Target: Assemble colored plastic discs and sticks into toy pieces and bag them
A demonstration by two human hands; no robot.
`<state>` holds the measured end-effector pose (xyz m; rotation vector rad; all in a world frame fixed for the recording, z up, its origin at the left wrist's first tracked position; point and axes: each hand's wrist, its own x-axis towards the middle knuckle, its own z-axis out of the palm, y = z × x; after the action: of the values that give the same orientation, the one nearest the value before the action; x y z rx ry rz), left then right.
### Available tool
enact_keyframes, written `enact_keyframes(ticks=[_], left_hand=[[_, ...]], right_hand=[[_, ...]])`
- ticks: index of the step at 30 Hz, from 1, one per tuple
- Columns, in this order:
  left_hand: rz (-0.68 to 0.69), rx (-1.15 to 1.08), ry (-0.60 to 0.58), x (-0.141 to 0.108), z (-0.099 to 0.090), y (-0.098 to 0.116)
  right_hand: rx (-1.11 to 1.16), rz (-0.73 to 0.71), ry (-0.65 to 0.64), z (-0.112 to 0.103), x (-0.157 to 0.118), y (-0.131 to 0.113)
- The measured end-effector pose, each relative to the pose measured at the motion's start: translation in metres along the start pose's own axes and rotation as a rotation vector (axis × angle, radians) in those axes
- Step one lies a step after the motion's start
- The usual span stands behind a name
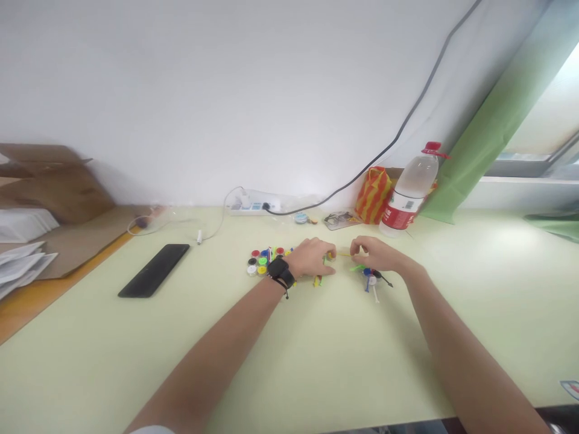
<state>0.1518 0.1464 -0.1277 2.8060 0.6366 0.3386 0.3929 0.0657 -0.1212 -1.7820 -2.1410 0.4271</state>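
My left hand (312, 258), with a black watch (281, 271) on its wrist, curls its fingers at a small yellow plastic piece (332, 256). Facing it, my right hand (376, 253) has its fingertips pinched on the end of a thin yellow stick (345, 254) that spans the gap between the hands. Whether the stick joins the piece at my left fingers is too small to tell. Small round-headed pieces with stems, a blue one (367, 274) and a white one (373, 281) among them, lie below my right hand. Several coloured discs (257, 261) sit left of the watch, partly hidden by my wrist.
A black phone (154, 271) lies at the left, near a white cable plug (199, 237). Along the wall are a power strip (253, 202), a card (341, 219), a striped bag (374, 194) and a tall water bottle (409, 193). Cardboard (58, 187) and papers (22, 265) occupy the far left.
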Motion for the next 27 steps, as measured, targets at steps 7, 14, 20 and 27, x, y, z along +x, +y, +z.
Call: enact_keyframes(ticks=[7, 14, 20, 27], left_hand=[[-0.042, 0.033, -0.029, -0.002, -0.003, -0.015], [-0.058, -0.031, -0.004, -0.004, -0.002, -0.018], [0.011, -0.015, -0.014, -0.003, 0.004, -0.016], [0.012, -0.055, 0.027, -0.002, -0.008, -0.009]], right_hand=[[0.04, 0.049, -0.228, -0.02, -0.013, 0.006], [0.113, 0.074, -0.195, -0.021, -0.016, 0.008], [0.143, 0.054, -0.177, -0.017, -0.016, 0.007], [0.138, 0.071, 0.118, -0.018, -0.013, 0.007]])
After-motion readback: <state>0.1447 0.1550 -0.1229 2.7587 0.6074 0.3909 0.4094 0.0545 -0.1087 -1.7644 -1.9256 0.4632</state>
